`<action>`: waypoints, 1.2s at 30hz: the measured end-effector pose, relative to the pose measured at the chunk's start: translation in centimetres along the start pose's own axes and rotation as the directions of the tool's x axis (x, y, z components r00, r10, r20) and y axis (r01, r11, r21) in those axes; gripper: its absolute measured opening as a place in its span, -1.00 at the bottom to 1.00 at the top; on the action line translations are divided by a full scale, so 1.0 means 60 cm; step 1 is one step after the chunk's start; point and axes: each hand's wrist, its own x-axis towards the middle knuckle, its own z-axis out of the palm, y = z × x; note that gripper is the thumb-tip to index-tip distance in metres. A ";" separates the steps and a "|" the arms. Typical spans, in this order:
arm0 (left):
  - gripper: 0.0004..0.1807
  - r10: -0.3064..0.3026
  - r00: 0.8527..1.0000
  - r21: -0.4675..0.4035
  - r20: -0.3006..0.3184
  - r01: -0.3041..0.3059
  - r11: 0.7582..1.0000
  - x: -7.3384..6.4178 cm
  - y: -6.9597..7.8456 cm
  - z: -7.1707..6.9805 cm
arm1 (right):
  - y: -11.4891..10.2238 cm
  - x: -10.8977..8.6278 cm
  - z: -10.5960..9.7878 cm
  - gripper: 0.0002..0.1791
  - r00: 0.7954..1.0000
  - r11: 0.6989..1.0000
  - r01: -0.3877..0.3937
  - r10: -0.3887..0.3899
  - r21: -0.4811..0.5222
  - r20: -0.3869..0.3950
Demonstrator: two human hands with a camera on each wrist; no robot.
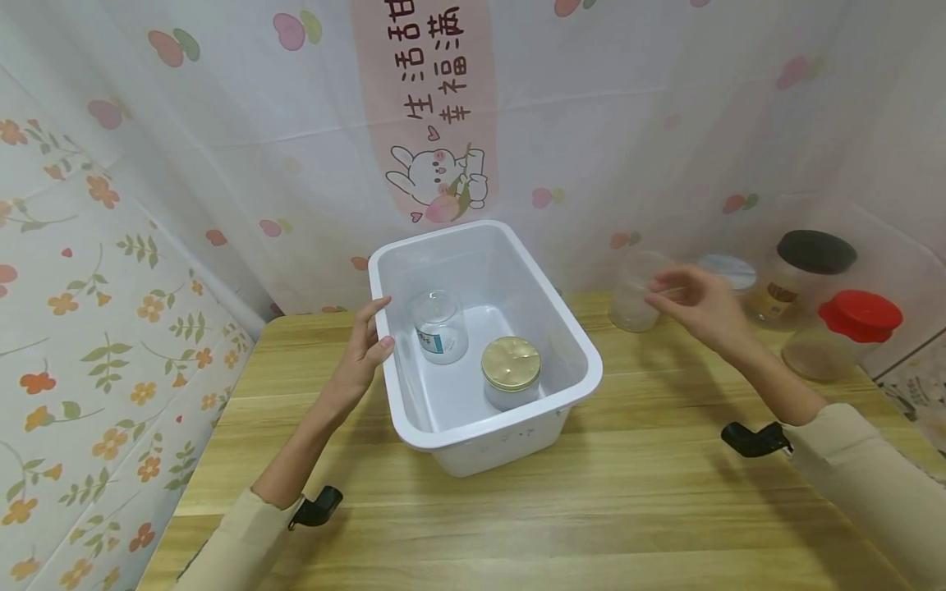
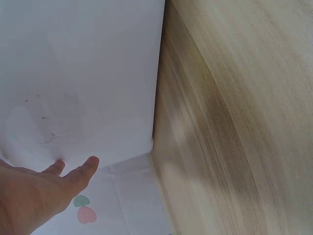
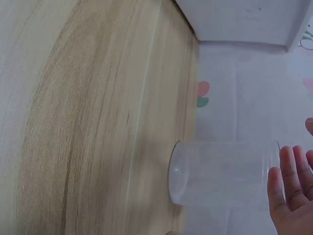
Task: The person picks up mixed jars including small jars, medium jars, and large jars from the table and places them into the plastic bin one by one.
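A white plastic bin (image 1: 488, 439) sits on the wooden table, holding a clear jar (image 1: 447, 324) with a blue label and a short jar with a gold lid (image 1: 511, 363). My left hand (image 1: 362, 349) rests at its left rim, thumb and a fingertip on the edge. In the left wrist view, other fingers (image 2: 80, 174) of that hand extend along the outer wall. To the right stands an upright, lidless clear jar (image 3: 222, 174). My right hand (image 1: 698, 304) is beside its mouth, fingers loosely bent, the fingertips right at the rim with nothing gripped.
Right of my right hand stand a jar with a pale lid (image 1: 727, 271), a jar with a black lid (image 1: 816, 251) and a jar with a red lid (image 1: 861, 316). A patterned curtain (image 1: 562, 139) hangs behind the table (image 1: 591, 509), another at the left.
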 end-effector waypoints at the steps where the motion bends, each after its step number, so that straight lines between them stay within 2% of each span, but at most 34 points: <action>1: -0.34 0.001 1.000 -0.003 0.002 -0.001 1.000 0.000 0.000 0.000 | 0.001 0.000 -0.001 -0.62 1.000 1.000 -0.001 0.001 -0.003 -0.003; 13: -0.33 -0.016 1.000 0.017 -0.003 0.016 1.000 -0.001 0.000 0.000 | 0.006 -0.006 -0.003 -0.63 0.999 0.999 -0.021 0.020 -0.029 -0.029; 17: -0.34 -0.010 1.000 0.008 0.003 0.010 1.000 0.000 0.000 0.000 | 0.005 -0.009 -0.002 -0.65 0.999 1.000 -0.027 0.026 -0.010 -0.043; 28: -0.34 0.003 1.000 0.004 -0.005 -0.003 1.000 0.000 -0.004 0.000 | -0.029 -0.021 -0.007 -0.64 0.994 1.000 -0.017 0.019 0.023 -0.104; 36: -0.33 -0.005 1.000 0.015 -0.007 0.005 1.000 0.001 -0.002 0.000 | -0.019 -0.022 -0.006 -0.59 0.991 0.999 -0.039 0.042 0.024 -0.129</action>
